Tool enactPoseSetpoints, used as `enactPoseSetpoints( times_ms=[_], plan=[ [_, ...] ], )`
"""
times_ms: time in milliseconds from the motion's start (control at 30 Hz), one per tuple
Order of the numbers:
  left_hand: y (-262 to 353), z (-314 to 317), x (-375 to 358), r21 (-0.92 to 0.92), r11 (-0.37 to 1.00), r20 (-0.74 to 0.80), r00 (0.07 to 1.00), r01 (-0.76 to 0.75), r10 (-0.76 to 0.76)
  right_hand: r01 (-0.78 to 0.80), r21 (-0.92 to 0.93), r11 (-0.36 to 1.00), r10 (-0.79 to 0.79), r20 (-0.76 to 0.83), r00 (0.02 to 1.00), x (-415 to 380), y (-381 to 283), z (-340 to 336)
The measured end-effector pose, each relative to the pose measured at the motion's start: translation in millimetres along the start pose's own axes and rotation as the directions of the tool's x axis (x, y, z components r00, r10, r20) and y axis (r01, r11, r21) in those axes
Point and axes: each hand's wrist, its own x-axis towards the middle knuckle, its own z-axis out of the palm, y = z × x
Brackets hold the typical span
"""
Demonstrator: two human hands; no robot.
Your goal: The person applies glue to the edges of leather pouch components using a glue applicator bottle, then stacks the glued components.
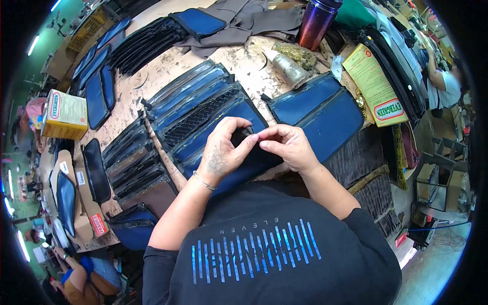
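Both hands meet fingertip to fingertip over the near edge of the layered blue panels [231, 109]. My left hand [223, 147] has thumb and forefinger pinched around a small dark piece [248, 130], perhaps an edge of black material. Close against it, my right hand [290, 145] also pinches, its thumb and forefinger closed on something too small to make out. Beneath the hands lies a dark blue piece with black edges. To the right rests a wide blue panel [325, 119] with black edging.
A yellow Evergreen can [373, 84] lies at the right, another Evergreen can [65, 114] at the left. Behind are a grimy metal container [291, 70], a purple bottle [317, 25] and brown scraps [244, 25]. Black folded pieces [134, 157] lie left. Other people work beyond both sides.
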Motion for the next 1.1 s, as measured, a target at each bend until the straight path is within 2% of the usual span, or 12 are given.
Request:
enactPoseSetpoints(
  times_ms=[133, 267, 333, 367, 433, 467, 500, 567, 667, 733, 900, 1100],
  plan=[
    [-2, -1, -7, -0.005, 0.994, -0.054, 0.992, -0.110, 0.110, -0.071, 0.073, 0.995, 0.068, 0.044, 0.997, 2, -7, 2],
    [0, -1, -12, 0.031, 0.993, -0.063, 0.991, -0.113, 0.114, -0.070, 0.055, 0.996, 0.067, 0.049, 0.997, 4, -6, 3],
    [5, 0, -16, 0.300, 0.947, -0.225, 0.957, -0.111, 0.184, -0.091, 0.052, 0.995, 0.088, 0.044, 0.995, 4, -7, 4],
    [8, -1, -18, 0.299, 0.948, -0.228, 0.956, -0.110, 0.183, -0.091, 0.050, 0.995, 0.089, 0.045, 0.995, 4, -7, 5],
    [15, -2, -23, 0.074, 0.987, -0.194, 0.973, 0.144, -0.127, -0.084, 0.021, 0.996, 0.083, 0.046, 0.995, 4, -6, 7],
    [15, -1, -25, -0.062, 0.979, -0.120, 0.972, 0.196, -0.203, -0.085, 0.020, 0.996, 0.084, 0.049, 0.995, 3, -6, 8],
    [14, 1, -26, -0.061, 0.979, -0.123, 0.972, 0.196, -0.202, -0.081, -0.006, 0.997, 0.082, 0.044, 0.996, 2, -7, 10],
    [9, 6, -30, -0.362, 0.871, 0.012, 0.936, 0.331, -0.351, -0.077, -0.034, 0.996, 0.079, 0.041, 0.996, 2, -7, 11],
    [8, 8, -31, -0.447, 0.847, 0.003, 0.947, 0.288, -0.320, -0.098, -0.040, 0.994, 0.098, 0.010, 0.995, 1, -10, 8],
    [8, 8, -31, -0.483, 0.830, 0.005, 0.948, 0.280, -0.317, -0.251, -0.069, 0.965, 0.253, 0.022, 0.967, 1, -17, 6],
    [7, 3, -30, -0.277, 0.920, 0.028, 0.959, 0.278, -0.281, -0.171, 0.016, 0.985, 0.170, 0.029, 0.985, 4, -8, 6],
    [4, 4, -29, -0.407, 0.863, 0.049, 0.951, 0.300, -0.307, -0.203, 0.055, 0.978, 0.202, 0.029, 0.979, 5, -11, 7]
  ],
)
